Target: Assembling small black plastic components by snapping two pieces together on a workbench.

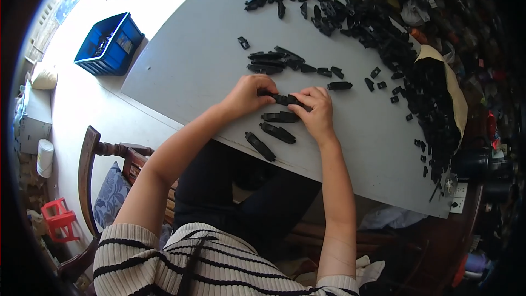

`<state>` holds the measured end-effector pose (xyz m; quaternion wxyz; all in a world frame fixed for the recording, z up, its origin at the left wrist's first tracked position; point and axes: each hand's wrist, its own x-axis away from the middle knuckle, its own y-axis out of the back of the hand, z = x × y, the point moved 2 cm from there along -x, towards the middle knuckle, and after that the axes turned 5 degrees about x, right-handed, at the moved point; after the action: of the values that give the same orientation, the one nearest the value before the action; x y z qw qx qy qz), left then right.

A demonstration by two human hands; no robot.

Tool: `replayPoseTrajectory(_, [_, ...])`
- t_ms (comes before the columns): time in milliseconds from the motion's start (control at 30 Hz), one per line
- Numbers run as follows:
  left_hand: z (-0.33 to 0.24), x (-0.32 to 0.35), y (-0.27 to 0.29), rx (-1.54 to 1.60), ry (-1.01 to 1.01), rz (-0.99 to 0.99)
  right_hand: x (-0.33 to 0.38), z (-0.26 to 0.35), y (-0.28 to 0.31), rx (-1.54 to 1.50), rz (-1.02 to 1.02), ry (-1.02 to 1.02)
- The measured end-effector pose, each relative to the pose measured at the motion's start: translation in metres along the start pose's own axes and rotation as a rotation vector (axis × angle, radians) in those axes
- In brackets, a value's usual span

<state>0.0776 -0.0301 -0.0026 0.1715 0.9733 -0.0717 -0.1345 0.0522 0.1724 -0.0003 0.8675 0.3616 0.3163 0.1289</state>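
Note:
Both of my hands are over the grey table (203,66), closed around one long black plastic part (281,99). My left hand (246,95) pinches its left end between thumb and fingers. At the right end, my right hand (318,111) grips it the same way. Fingers hide both ends, so I cannot tell if it is one piece or two joined. Just below lie three similar long black parts: one flat (279,117), one slightly tilted (278,132) and one slanting near the edge (260,146). Another black part (339,85) rests beyond my right hand.
Several black parts (267,63) lie in a cluster beyond my hands. A large heap of black pieces (378,33) runs along the right side to an open pale sack (452,85). Blue crates (104,66) and a red stool (59,220) stand on the floor, left, near a wooden chair (87,175).

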Motion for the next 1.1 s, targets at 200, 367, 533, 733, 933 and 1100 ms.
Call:
replayPoseTrajectory(200, [-0.002, 0.000, 0.001, -0.015, 0.026, 0.000, 0.000, -0.003, -0.003, 0.019, -0.023, 0.013])
replayPoseTrajectory(367, [0.002, -0.002, 0.003, -0.007, 0.031, 0.015, -0.003, -0.001, -0.004, 0.020, -0.010, 0.007])
replayPoseTrajectory(533, [0.003, -0.004, 0.004, -0.015, 0.042, 0.012, -0.003, -0.005, -0.007, -0.008, -0.008, -0.005])
replayPoseTrajectory(733, [0.002, -0.010, -0.002, -0.002, -0.001, 0.028, -0.014, 0.006, -0.006, 0.018, 0.034, 0.072])
replayPoseTrajectory(933, [0.006, 0.001, 0.001, -0.040, -0.005, 0.056, -0.013, -0.005, -0.012, -0.101, 0.096, -0.013])
replayPoseTrajectory(1100, [-0.012, 0.009, 0.016, -0.138, -0.191, 0.083, -0.042, -0.008, 0.002, 0.238, -0.113, -0.058])
